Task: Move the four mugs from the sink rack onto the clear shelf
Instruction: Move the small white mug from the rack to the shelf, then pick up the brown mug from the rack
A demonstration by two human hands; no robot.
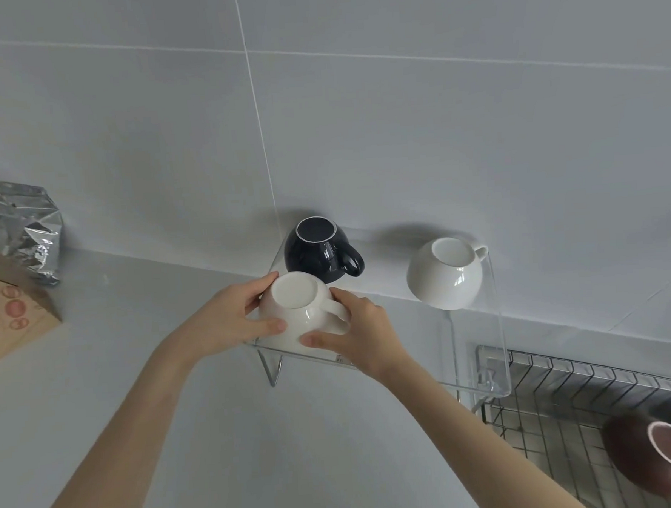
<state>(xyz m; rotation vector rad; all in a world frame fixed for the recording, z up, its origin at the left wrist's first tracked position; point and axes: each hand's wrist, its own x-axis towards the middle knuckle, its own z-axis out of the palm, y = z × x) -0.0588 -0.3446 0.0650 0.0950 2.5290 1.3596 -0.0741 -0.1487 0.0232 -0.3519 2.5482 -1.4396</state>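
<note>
A cream mug [296, 315] stands upside down at the front left corner of the clear shelf [487, 386]. My left hand [232, 319] grips its left side and my right hand [360, 336] grips its right side by the handle. Behind it on the shelf a dark navy mug [322, 254] is upside down, handle to the right. A white mug [445, 274] is upside down at the shelf's back right. A brown mug [653, 458] lies upside down on the wire sink rack [563, 408] at the lower right.
A crumpled silver foil bag [30, 229] and a brown cardboard box [7, 313] stand on the grey counter [137, 383] at the left. The tiled wall [357, 115] rises right behind the shelf.
</note>
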